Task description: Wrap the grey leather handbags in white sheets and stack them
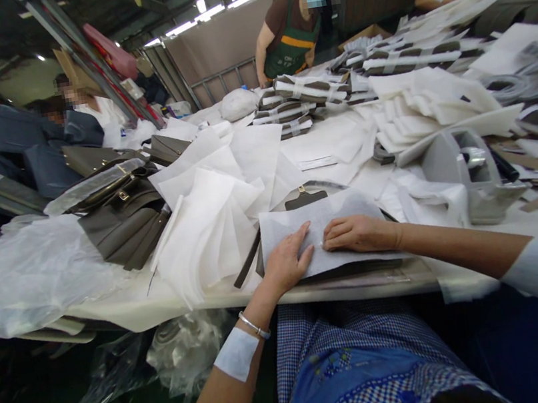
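A thin white packing sheet (335, 208) covers most of a dark olive bag (306, 200) lying at the table's front edge. The bag's flap, with a small gold clasp, shows beyond the sheet. A dark strap (247, 258) sticks out at the left. My left hand (285, 258) rests flat on the sheet with thumb and fingers apart. Close by on the right, my right hand (362, 233) has its fingers curled together against the sheet. What those fingertips hold, if anything, is hidden.
Loose white sheets (215, 226) are fanned out left of the bag, beside dark bags (124, 216) and clear plastic (31, 270). A grey tape dispenser (461, 173) stands to the right. Wrapped bundles (303, 92) lie farther back, where a masked person (289, 33) stands across the table.
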`<state>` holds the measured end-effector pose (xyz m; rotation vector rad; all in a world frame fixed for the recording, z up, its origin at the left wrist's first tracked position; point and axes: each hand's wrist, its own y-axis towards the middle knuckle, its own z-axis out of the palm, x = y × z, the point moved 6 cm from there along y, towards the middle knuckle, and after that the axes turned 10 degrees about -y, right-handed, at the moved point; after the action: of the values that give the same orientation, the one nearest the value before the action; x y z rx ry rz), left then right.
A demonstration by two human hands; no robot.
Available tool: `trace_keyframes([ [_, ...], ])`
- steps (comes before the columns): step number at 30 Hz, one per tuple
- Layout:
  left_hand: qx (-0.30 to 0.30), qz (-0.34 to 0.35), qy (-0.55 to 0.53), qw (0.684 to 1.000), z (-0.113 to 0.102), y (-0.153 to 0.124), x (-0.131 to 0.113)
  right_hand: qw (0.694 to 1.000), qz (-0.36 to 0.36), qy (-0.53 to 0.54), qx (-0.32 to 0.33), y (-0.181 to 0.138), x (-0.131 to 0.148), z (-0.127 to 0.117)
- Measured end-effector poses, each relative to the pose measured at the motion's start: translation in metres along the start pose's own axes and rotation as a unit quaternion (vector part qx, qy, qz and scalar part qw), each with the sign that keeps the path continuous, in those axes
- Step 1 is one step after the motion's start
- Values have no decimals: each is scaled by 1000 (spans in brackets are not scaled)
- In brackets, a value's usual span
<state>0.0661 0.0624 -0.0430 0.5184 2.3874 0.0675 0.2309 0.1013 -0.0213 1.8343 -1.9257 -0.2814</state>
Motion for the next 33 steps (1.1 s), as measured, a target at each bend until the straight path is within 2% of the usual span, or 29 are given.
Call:
trace_keyframes([
  [4, -2, 25, 10, 1000, 2, 0, 1, 1000, 20, 3, 2, -2, -3, 3],
  [8, -5, 70, 9, 997, 3, -3, -1, 995, 84, -10, -47, -9, -13, 2],
  [10, 7, 78, 17, 997, 3, -5, -3, 994, 102, -14, -31, -11, -16, 5],
  [12, 30, 77, 38, 996, 4, -5, -4, 994, 106, -19, 12, -12, -20, 10],
  [16, 73, 74, 94, 990, 4, -1, -4, 993, 78, -47, 71, -11, -26, 17],
  [18, 77, 80, 116, 987, 3, 1, -4, 993, 71, -62, 78, -12, -29, 20],
  [21, 53, 96, 142, 984, 2, 1, -5, 992, 77, -92, 50, -16, -30, 20],
  [24, 19, 117, 149, 982, 6, -6, -6, 992, 68, -104, 24, -18, -23, 13],
  [26, 5, 126, 145, 981, 9, -12, -7, 994, 68, -83, 34, -19, -16, 7],
  [28, 4, 123, 139, 983, 10, -18, -8, 992, 102, -46, 62, -20, -8, 2],
  [30, 25, 115, 129, 985, 9, -23, -9, 984, 148, -25, 95, -25, 1, -1],
  [33, 80, 114, 114, 984, 6, -26, -10, 977, 168, -37, 130, -35, 19, 1],
])
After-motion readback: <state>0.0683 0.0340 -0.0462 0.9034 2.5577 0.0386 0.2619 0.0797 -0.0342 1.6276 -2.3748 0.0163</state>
